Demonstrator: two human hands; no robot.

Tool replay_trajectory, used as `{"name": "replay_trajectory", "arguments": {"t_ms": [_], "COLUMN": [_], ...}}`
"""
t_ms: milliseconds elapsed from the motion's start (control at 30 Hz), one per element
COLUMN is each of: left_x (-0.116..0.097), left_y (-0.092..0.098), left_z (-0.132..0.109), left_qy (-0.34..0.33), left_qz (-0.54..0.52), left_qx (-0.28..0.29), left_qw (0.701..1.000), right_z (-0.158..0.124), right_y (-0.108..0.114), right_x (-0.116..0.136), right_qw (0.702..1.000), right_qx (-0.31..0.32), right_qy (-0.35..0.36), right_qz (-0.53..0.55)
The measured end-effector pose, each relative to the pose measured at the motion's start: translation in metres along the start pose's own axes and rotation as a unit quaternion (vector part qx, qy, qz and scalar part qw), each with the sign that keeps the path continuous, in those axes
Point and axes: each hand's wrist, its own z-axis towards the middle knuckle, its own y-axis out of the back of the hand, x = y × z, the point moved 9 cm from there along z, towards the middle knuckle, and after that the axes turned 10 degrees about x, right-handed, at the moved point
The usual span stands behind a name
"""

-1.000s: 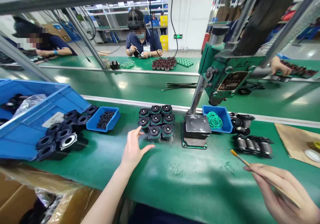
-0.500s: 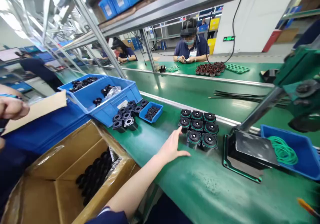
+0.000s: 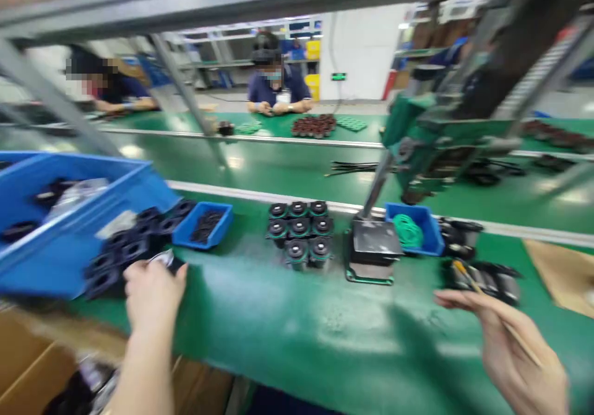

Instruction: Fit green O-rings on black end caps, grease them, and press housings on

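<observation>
Left hand: shifted from round parts to housings; fingers curled over front housing, beside crate; whether pinching, cannot tell. Right hand: pinching brush above worktop. Handling apparently passing to housings.

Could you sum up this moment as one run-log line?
left hand: at black housings, grip unclear | right hand: holding brush | mid-bench: green-ringed black parts, left of black block
</observation>
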Motion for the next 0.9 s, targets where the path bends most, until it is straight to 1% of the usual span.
{"name": "replay_trajectory", "arguments": {"t_ms": [33, 67, 100, 133, 167, 233, 267, 333, 433, 500, 533, 600, 667, 733, 767, 833, 900], "left_x": [-0.007, -0.023, -0.033, -0.044, -0.059, -0.084, -0.096, -0.120, -0.160, -0.187, -0.198, -0.217, -0.228, -0.232, -0.233, -0.234, -0.236], "left_y": [-0.004, -0.004, -0.008, -0.012, -0.015, -0.022, -0.024, -0.027, -0.026, -0.026, -0.026, -0.027, -0.030, -0.033, -0.033, -0.033, -0.030], "left_z": [-0.007, -0.016, -0.025, -0.037, -0.053, -0.090, -0.110, -0.146, -0.190, -0.208, -0.214, -0.220, -0.219, -0.214, -0.212, -0.209, -0.210], "left_qy": [-0.034, -0.119, -0.171, -0.237, -0.320, -0.453, -0.503, -0.565, -0.616, -0.633, -0.638, -0.642, -0.638, -0.629, -0.625, -0.620, -0.615], "left_qz": [-0.006, -0.015, -0.034, -0.057, -0.087, -0.130, -0.145, -0.165, -0.190, -0.211, -0.223, -0.240, -0.247, -0.246, -0.244, -0.236, -0.230], "left_qx": [-0.004, -0.030, -0.034, -0.038, -0.043, -0.025, -0.014, 0.011, 0.053, 0.083, 0.094, 0.107, 0.107, 0.095, 0.086, 0.073, 0.055], "left_qw": [0.999, 0.992, 0.984, 0.969, 0.942, 0.882, 0.852, 0.808, 0.763, 0.740, 0.731, 0.720, 0.721, 0.731, 0.736, 0.745, 0.752], "right_z": [0.004, 0.010, 0.017, 0.025, 0.034, 0.053, 0.063, 0.083, 0.109, 0.122, 0.126, 0.126, 0.116, 0.096, 0.084, 0.063, 0.049], "right_y": [0.002, 0.004, 0.006, 0.008, 0.008, 0.006, 0.003, -0.006, -0.023, -0.027, -0.024, -0.005, 0.024, 0.054, 0.064, 0.074, 0.073], "right_x": [-0.002, -0.003, -0.005, -0.007, -0.010, -0.017, -0.021, -0.029, -0.042, -0.049, -0.052, -0.060, -0.070, -0.081, -0.088, -0.102, -0.114], "right_qw": [1.000, 1.000, 1.000, 1.000, 1.000, 0.998, 0.996, 0.994, 0.989, 0.986, 0.985, 0.981, 0.973, 0.962, 0.956, 0.948, 0.943], "right_qx": [0.005, 0.005, 0.005, 0.003, 0.006, 0.016, 0.022, 0.032, 0.057, 0.063, 0.058, 0.030, -0.010, -0.039, -0.043, -0.027, 0.001], "right_qy": [-0.004, 0.000, 0.006, 0.007, 0.007, -0.001, -0.002, 0.003, 0.007, 0.003, -0.002, -0.023, -0.054, -0.089, -0.105, -0.129, -0.144], "right_qz": [-0.002, 0.000, 0.001, -0.006, -0.020, -0.062, -0.081, -0.106, -0.133, -0.154, -0.166, -0.191, -0.222, -0.256, -0.270, -0.290, -0.301]}}
